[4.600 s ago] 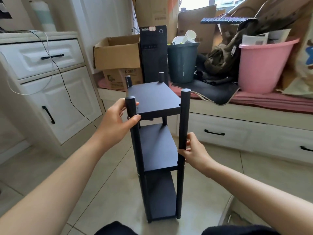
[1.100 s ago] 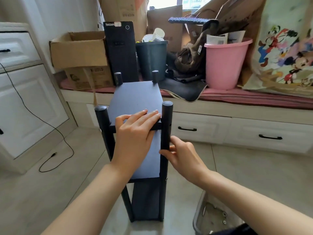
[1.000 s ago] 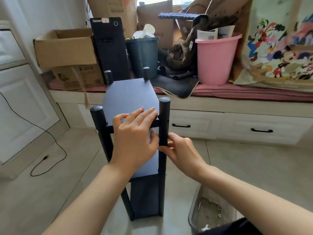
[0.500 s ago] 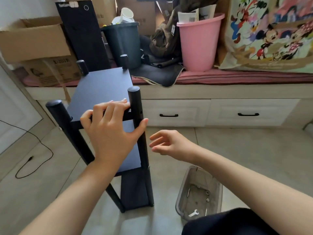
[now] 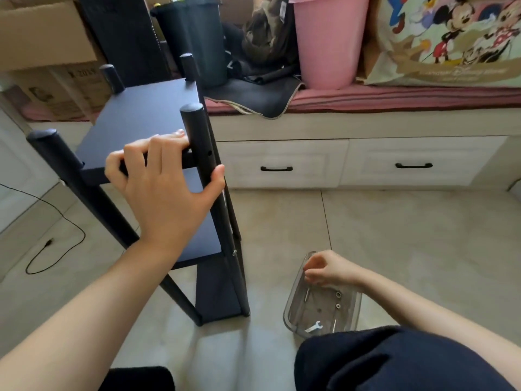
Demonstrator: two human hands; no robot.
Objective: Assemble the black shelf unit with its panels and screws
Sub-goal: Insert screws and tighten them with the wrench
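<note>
The black shelf unit (image 5: 135, 114) stands upright on the tiled floor, with three panels between round posts. My left hand (image 5: 163, 187) grips the front edge of the top panel, its thumb hooked round the front right post (image 5: 197, 131). A screw hole shows in that post just above the thumb. My right hand (image 5: 329, 269) reaches down into a clear plastic tray (image 5: 290, 303) on the floor to the right of the shelf, fingers bunched together. Whether they pinch anything is hidden. Loose nuts (image 5: 337, 294), long screws and a small wrench (image 5: 314, 326) lie in the tray.
Behind the shelf runs a low bench with white drawers (image 5: 282, 162). It carries a pink bucket (image 5: 327, 40), a dark bin (image 5: 194, 32), a black computer tower (image 5: 124, 32) and cardboard boxes (image 5: 42, 32). A black cable (image 5: 50, 244) lies on the floor at left.
My right hand left the front right post and dropped into the tray on the floor. My left hand kept its hold on the top panel, thumb now round the post. The view tilted down.
</note>
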